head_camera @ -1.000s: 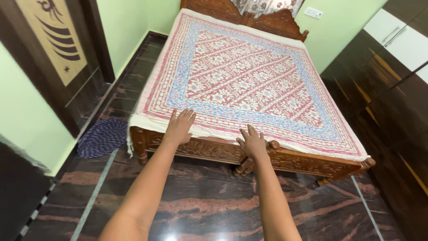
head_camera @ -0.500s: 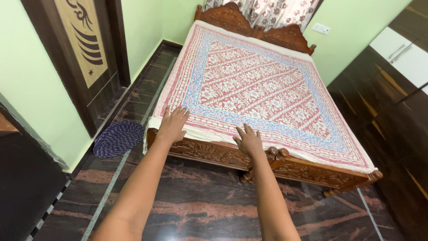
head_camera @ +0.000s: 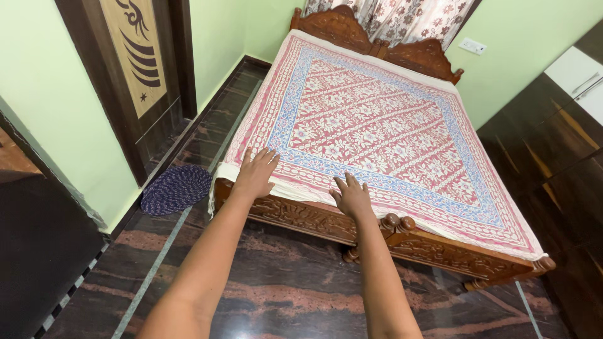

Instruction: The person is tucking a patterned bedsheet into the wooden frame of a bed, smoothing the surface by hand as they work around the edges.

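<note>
Since the earlier frames the view had swung rightward: the door [head_camera: 141, 69] and the mat [head_camera: 176, 188] sat further right in the picture, and the whole bed [head_camera: 377, 229] had shifted right and slightly down. Both hands had stayed flat on the foot end of the sheet [head_camera: 377, 119], and the left hand had slid a little nearer the sheet's left corner.

The sheet was a thin printed cotton, red and white flowers inside a blue border, with a plain cream hem hanging over the foot edge. It lay smooth over the mattress, reaching from the foot rail to the carved headboard [head_camera: 377, 41]. The bed frame was dark carved wood with turned knobs at the middle of the foot rail. The mat was round, braided, dark blue, on the floor [head_camera: 282, 289] beside the bed's left foot corner. The floor was polished dark stone with reddish streaks and pale inlaid strips. A flowered curtain [head_camera: 408, 19] hung behind the headboard.

The left hand [head_camera: 256, 174] rested palm down, fingers spread and released, on the sheet's border near the left foot corner. The right hand [head_camera: 352, 196] lay likewise open and flat on the hem near the middle of the foot edge, just above the knobs. Neither hand gripped any fabric; the sheet was under both palms.
</note>
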